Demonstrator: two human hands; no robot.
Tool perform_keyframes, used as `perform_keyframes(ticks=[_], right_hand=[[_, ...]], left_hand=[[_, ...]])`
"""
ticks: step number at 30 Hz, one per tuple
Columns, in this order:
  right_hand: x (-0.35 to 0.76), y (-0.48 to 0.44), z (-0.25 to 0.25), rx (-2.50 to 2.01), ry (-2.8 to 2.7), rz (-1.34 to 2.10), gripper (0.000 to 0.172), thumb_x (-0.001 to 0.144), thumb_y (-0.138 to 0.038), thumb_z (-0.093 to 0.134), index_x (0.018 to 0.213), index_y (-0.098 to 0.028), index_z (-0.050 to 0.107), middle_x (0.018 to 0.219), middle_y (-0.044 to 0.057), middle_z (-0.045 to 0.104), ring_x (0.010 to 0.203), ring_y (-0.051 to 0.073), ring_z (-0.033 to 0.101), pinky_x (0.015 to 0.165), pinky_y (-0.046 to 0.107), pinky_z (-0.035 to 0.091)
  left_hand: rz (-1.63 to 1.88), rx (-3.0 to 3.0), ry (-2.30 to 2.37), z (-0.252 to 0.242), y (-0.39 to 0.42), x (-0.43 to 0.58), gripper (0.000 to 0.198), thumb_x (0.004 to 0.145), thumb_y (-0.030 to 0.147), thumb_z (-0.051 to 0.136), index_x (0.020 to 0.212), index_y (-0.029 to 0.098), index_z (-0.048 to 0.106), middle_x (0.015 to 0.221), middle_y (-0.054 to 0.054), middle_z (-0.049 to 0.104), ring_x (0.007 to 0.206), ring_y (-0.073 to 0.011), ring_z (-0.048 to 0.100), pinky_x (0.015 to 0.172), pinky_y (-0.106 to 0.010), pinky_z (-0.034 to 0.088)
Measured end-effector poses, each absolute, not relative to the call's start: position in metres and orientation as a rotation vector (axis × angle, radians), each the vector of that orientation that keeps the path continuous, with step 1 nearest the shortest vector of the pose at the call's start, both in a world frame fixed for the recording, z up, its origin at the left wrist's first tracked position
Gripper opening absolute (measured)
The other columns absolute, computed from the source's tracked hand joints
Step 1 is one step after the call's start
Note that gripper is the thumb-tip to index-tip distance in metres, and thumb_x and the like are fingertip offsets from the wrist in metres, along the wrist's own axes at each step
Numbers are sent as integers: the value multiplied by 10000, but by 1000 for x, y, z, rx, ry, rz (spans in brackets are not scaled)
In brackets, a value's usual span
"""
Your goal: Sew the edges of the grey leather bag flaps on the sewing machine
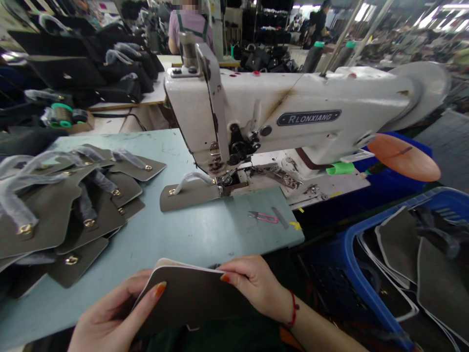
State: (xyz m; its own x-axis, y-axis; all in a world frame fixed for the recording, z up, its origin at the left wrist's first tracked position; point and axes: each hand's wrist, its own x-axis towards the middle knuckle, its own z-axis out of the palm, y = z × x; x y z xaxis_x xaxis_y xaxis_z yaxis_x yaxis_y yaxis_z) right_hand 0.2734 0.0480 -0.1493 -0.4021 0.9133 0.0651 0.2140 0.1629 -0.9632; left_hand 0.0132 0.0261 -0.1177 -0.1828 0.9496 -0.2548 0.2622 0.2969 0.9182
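Observation:
A dark grey-brown bag panel (190,298) with a pale edge is held between both hands at the table's front edge. My left hand (113,308) grips its left side, thumb on the dark face. At the top right corner, my right hand (256,286) pinches the panel. Its layers are slightly parted along the top. Beyond the hands, another bag panel (190,195) with a plastic-wrapped handle (192,180) lies under the head of a white sewing machine (286,107). Pink thread snips (263,216) rest on the table to the right.
Overlapping bag panels (95,200) with wrapped handles and gold fittings cover the table's left side. A blue basket (351,244) holding more panels stands at right. An orange disc (403,156) sits behind it. Finished-looking black bags (84,63) and a person (192,24) are farther back.

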Motion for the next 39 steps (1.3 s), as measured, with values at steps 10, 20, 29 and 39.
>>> perform_keyframes(ticks=[10,20,29,39], right_hand=[[269,49,-146,-1118,-1809,1115,351,998,-424,493,1011,-179,743,850,51,741,748,146,679,667,210,460],[253,56,-129,-1060,-1902,1092,396,1024,-433,415,968,-172,708,799,44,705,701,139,629,628,218,425],[244,59,-119,-901,-1756,1147,267,1004,-314,496,1001,-174,723,855,51,670,803,149,603,726,235,455],[236,60,-104,-882,-1643,1197,186,957,-218,591,1048,-232,753,855,31,626,805,130,593,705,213,444]], left_hand=[[971,1238,1678,-113,27,19,174,723,410,777,750,246,726,969,-11,755,871,-228,689,749,-242,581],[952,1505,1567,-112,32,31,140,760,398,731,744,261,758,913,-28,750,824,-203,688,758,-205,553],[974,1713,1455,-104,35,41,77,811,314,690,768,278,743,888,-14,764,791,-171,717,734,-186,555],[952,1848,1284,-95,39,52,107,867,215,625,808,249,708,877,-21,764,774,-151,716,698,-184,552]])
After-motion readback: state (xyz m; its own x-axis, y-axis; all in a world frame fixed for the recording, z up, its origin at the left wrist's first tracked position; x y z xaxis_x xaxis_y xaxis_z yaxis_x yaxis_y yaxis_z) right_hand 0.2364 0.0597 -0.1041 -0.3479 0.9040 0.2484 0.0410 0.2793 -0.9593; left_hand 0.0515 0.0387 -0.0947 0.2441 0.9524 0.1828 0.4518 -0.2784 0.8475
